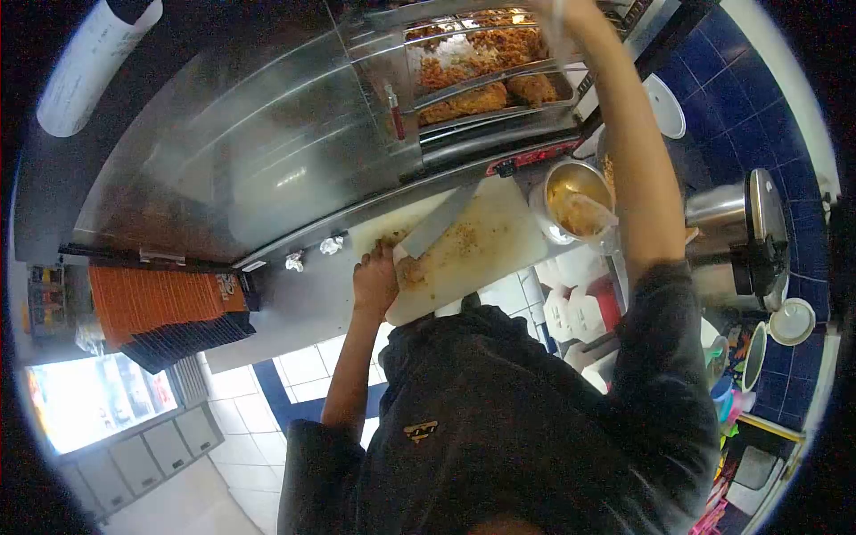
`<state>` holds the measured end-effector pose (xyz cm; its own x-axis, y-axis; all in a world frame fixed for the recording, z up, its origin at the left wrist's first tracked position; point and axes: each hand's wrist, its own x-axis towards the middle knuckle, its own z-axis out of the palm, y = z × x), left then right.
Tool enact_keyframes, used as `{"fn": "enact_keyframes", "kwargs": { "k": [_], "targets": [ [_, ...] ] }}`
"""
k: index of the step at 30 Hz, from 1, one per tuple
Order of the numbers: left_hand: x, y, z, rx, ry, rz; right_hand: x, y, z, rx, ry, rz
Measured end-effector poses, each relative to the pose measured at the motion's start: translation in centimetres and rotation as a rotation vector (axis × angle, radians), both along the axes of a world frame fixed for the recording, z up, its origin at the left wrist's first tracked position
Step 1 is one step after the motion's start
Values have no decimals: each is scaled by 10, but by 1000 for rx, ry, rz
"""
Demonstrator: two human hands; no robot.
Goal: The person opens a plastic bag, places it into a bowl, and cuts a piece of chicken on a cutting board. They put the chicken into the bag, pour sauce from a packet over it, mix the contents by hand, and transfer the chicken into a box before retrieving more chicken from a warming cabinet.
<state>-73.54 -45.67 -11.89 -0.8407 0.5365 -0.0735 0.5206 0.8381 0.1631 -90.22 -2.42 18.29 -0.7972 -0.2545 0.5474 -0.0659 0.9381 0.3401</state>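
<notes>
My left hand (374, 281) rests on the near left corner of a white cutting board (499, 245), fingers curled on a fried piece (411, 268). A broad knife (441, 218) lies flat on the board, its near end close to that hand. Crumbs are scattered over the board. My right arm stretches up into the heated display case, and my right hand (560, 12) is at the frame's top edge over trays of fried chicken (477, 98). Its fingers are blurred and partly cut off.
A metal pot (575, 201) with yellowish contents stands right of the board, beside my right forearm. A steel urn (740, 236) and cups sit further right by the blue tiled wall. White boxes (580, 308) lie below the counter. Orange trays (156, 308) are stacked at left.
</notes>
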Motion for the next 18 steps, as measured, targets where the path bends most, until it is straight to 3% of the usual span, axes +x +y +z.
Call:
{"fn": "enact_keyframes", "kwargs": {
  "k": [2,7,11,13,15,18],
  "targets": [
    [-1,0,3,-2,-10,7,-30,-19,12,-221,-214,-175],
    [-1,-1,-6,-19,-82,58,-68,-10,19,-192,-305,-302],
    [7,2,-11,108,82,118,-89,3,26,-181,-337,-369],
    [10,2,-11,47,-56,157,-99,5,28,-183,-351,-392],
    [12,4,-11,120,28,199,-110,8,33,-185,-361,-411],
    [14,5,-6,69,-65,233,-125,7,36,-186,-370,-431]
  ]
}}
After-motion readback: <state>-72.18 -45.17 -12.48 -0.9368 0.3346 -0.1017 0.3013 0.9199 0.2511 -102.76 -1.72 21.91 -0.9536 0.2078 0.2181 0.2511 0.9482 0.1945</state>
